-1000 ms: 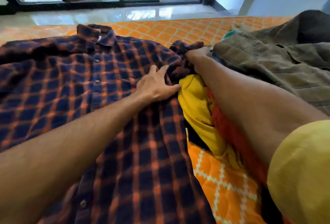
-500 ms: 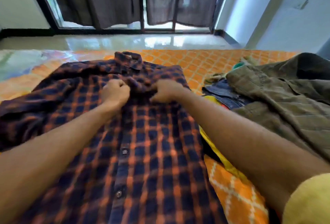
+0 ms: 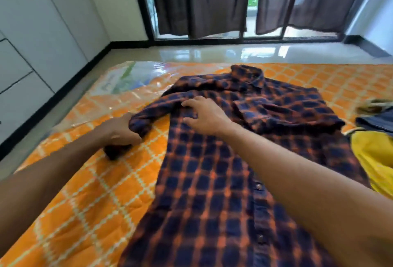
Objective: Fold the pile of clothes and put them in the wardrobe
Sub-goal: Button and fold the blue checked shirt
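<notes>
A navy and orange plaid shirt [image 3: 212, 181] lies front up on the orange patterned mattress [image 3: 91, 198], collar pointing toward the window. Its right sleeve is folded across the chest. My left hand [image 3: 119, 130] grips the bunched left sleeve at the shirt's left side. My right hand [image 3: 204, 115] rests with spread fingers on the shirt near the left shoulder. A yellow garment [image 3: 374, 160] and a piece of blue denim [image 3: 376, 121] lie at the right edge.
White wardrobe doors [image 3: 38, 39] line the left wall. Dark curtains [image 3: 212, 0] hang over a glass sliding door at the back. Glossy tiled floor [image 3: 212, 52] lies between mattress and door. Clear plastic [image 3: 119, 79] covers the mattress's far left corner.
My view swung left and the olive garment left the frame. My left hand moved off the chest out to the left sleeve and took hold of it. My right hand shifted to the left shoulder.
</notes>
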